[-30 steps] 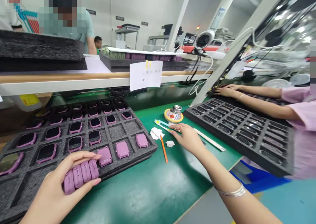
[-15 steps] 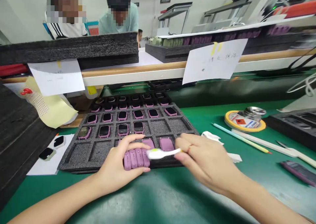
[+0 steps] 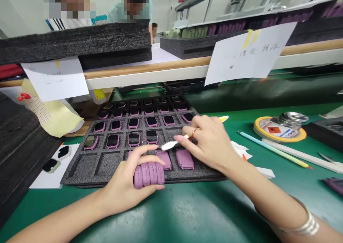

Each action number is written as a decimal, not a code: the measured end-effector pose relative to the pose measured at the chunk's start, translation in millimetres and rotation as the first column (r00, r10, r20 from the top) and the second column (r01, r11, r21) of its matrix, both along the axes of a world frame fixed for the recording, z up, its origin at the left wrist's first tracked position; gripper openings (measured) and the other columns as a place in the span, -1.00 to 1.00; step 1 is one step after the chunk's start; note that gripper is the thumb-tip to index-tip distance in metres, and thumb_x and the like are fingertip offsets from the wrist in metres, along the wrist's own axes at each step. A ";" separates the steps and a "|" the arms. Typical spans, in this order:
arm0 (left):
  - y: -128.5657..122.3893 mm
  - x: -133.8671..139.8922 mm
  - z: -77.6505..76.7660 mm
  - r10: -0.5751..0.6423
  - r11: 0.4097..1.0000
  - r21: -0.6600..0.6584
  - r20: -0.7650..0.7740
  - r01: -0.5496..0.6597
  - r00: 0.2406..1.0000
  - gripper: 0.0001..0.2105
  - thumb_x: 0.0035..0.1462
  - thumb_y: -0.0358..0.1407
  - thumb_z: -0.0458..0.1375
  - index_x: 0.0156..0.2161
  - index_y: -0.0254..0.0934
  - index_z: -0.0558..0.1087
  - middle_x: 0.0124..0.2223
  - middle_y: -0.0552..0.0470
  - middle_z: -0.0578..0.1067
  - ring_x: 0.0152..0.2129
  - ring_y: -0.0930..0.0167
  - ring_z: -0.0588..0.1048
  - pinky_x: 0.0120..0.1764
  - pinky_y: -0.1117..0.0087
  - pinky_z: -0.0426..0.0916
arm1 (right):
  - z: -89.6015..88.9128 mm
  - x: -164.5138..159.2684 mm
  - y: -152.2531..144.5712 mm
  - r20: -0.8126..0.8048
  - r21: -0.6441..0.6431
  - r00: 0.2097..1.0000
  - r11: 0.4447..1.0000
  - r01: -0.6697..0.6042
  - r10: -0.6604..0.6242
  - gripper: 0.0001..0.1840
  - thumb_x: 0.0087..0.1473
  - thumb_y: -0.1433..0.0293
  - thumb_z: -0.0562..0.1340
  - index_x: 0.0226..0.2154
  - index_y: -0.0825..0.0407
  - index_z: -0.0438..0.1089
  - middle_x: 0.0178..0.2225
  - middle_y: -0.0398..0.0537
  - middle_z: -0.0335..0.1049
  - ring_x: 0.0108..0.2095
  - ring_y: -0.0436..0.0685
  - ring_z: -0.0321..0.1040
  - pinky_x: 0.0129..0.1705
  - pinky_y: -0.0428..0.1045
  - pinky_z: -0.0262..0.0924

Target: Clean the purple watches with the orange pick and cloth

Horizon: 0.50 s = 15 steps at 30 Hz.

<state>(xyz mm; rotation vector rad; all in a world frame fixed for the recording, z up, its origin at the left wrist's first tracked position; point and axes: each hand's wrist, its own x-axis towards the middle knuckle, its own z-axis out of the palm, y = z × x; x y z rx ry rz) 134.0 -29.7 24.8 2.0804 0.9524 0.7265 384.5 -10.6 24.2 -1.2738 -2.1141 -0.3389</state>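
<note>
My left hand point(image 3: 128, 173) is wrapped round a row of several purple watch cases point(image 3: 148, 175), held side by side just above the tray's front edge. In my right hand point(image 3: 210, 141) is a white toothbrush point(image 3: 171, 145) with a yellow-tipped handle, its head pointing left towards my left fingertips. The brush head is apart from the held cases. Beneath both hands lies a black foam tray point(image 3: 85, 168). Two purple watch cases point(image 3: 184, 159) lie in its front row, and several purple watches with dark screens point(image 3: 134, 139) fill pockets behind.
Two watches point(image 3: 50, 165) lie on white paper at left. To the right are a roll of yellow tape point(image 3: 280, 128) with a metal pot on it, a pen point(image 3: 273, 148), and crumpled tissue point(image 3: 241, 148). A shelf point(image 3: 150, 75) crosses behind the tray; two people sit beyond.
My right hand has lifted the toothbrush up and away from the held watch cases, tilting it. My left hand keeps its grip in nearly the same place. The camera view has shifted slightly.
</note>
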 end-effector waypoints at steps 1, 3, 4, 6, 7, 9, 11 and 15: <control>0.0 0.2 0.6 0.004 1.000 -0.005 0.000 -0.004 1.000 -0.35 0.11 -0.31 0.35 0.22 -0.07 0.13 0.00 0.03 0.62 -0.01 0.29 0.57 0.13 0.23 0.32 | 0.2 1.3 0.4 -0.034 0.003 0.999 1.000 0.021 -0.021 -0.39 0.38 0.07 -0.03 -0.54 0.04 0.40 -0.47 -0.07 0.21 -0.39 0.14 0.14 -0.27 0.06 -0.05; 0.0 0.4 1.8 -0.001 1.000 -0.009 -0.002 0.001 1.000 -0.36 0.12 -0.29 0.35 0.22 -0.09 0.13 -0.01 0.01 0.62 0.00 0.26 0.57 0.17 0.17 0.29 | 1.0 2.3 -0.8 -0.070 0.013 0.996 0.999 -0.051 0.051 -0.36 0.37 0.03 -0.04 -0.53 0.05 0.41 -0.46 -0.06 0.23 -0.39 0.13 0.15 -0.27 0.07 -0.04; 0.0 0.3 2.4 -0.007 1.000 -0.013 -0.004 0.007 1.000 -0.36 0.12 -0.28 0.35 0.21 -0.09 0.13 -0.01 0.01 0.62 0.01 0.25 0.56 0.18 0.16 0.28 | 1.5 2.1 -2.0 -0.064 0.021 0.992 0.994 -0.106 0.108 -0.35 0.37 0.02 -0.04 -0.55 0.04 0.40 -0.46 -0.06 0.23 -0.40 0.13 0.14 -0.27 0.07 -0.04; 0.1 -0.4 3.2 -0.013 1.000 -0.016 -0.006 0.013 1.000 -0.36 0.11 -0.27 0.36 0.21 -0.07 0.13 -0.01 0.01 0.63 0.03 0.25 0.55 0.21 0.14 0.25 | 2.1 1.4 -4.4 -0.027 0.027 0.992 0.993 -0.119 0.119 -0.33 0.35 -0.02 -0.03 -0.58 0.04 0.39 -0.46 -0.05 0.22 -0.41 0.13 0.12 -0.28 0.07 -0.06; 0.1 -0.8 3.5 -0.012 1.000 -0.015 -0.009 0.012 1.000 -0.36 0.11 -0.27 0.36 0.20 -0.07 0.13 -0.01 0.02 0.63 0.04 0.25 0.55 0.22 0.14 0.23 | 2.0 1.3 -5.3 -0.026 0.029 0.996 0.996 -0.080 0.080 -0.32 0.35 -0.04 -0.02 -0.58 0.03 0.39 -0.47 -0.05 0.22 -0.40 0.13 0.13 -0.28 0.07 -0.06; 0.2 -1.4 3.8 -0.008 1.000 -0.018 -0.013 0.008 1.000 -0.34 0.10 -0.28 0.38 0.20 -0.06 0.14 -0.01 0.04 0.63 0.03 0.26 0.55 0.22 0.15 0.23 | 1.2 1.8 -6.6 -0.080 0.035 0.997 0.999 -0.004 0.007 -0.30 0.35 -0.07 -0.05 -0.56 0.03 0.39 -0.48 -0.06 0.22 -0.39 0.14 0.16 -0.28 0.07 -0.06; 0.3 -1.4 3.8 -0.017 1.000 -0.018 -0.010 0.017 1.000 -0.34 0.09 -0.30 0.37 0.20 -0.07 0.14 -0.01 0.03 0.63 0.03 0.26 0.55 0.22 0.16 0.23 | -0.8 2.7 -8.0 -0.123 0.050 0.991 0.997 -0.050 0.056 -0.28 0.34 -0.11 -0.09 -0.53 0.03 0.39 -0.47 -0.06 0.24 -0.40 0.13 0.16 -0.28 0.07 -0.05; 0.4 -0.5 3.9 -0.035 0.999 -0.019 0.019 0.036 0.999 -0.38 0.11 -0.33 0.35 0.19 -0.09 0.16 0.00 0.02 0.63 0.02 0.28 0.56 0.21 0.19 0.25 | -5.1 6.5 -8.1 -0.068 0.024 0.992 0.994 -0.108 0.109 -0.28 0.32 -0.12 -0.04 -0.55 0.03 0.40 -0.48 -0.05 0.24 -0.42 0.13 0.16 -0.31 0.07 -0.06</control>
